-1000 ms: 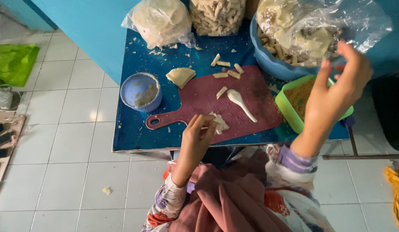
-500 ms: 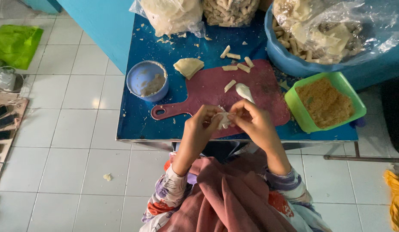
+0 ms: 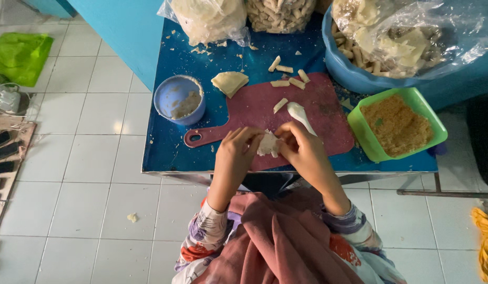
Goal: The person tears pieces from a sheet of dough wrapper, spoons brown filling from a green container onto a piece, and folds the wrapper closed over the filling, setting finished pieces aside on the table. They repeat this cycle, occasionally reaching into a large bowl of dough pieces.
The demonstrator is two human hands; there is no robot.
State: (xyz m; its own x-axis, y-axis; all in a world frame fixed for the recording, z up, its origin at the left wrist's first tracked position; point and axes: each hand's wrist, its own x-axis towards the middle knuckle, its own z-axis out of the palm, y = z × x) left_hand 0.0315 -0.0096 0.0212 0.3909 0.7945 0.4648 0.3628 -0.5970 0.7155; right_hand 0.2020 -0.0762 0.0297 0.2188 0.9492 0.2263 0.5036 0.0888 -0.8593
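Both hands are meeting over the near edge of the dark red cutting board (image 3: 286, 113), which is lying on the blue worktop (image 3: 165, 152). The left hand (image 3: 237, 152) and the right hand (image 3: 301, 147) are each curling their fingers around a small white wrapper (image 3: 268, 144), pinching it between them, so neither hand is open. A white spoon (image 3: 300, 115) is resting on the board just beyond the right hand. 5 small rolled pieces (image 3: 288, 81) are lying near the board's far edge, some on the worktop. A folded pale wrapper (image 3: 229, 82) is sitting beside a blue bowl (image 3: 165, 97). To the right, a green tub (image 3: 362, 131) is holding brown crumbly filling. Plastic bags of wrappers and rolls (image 3: 209, 18) are standing along the far side, next to a large blue basin (image 3: 341, 71).
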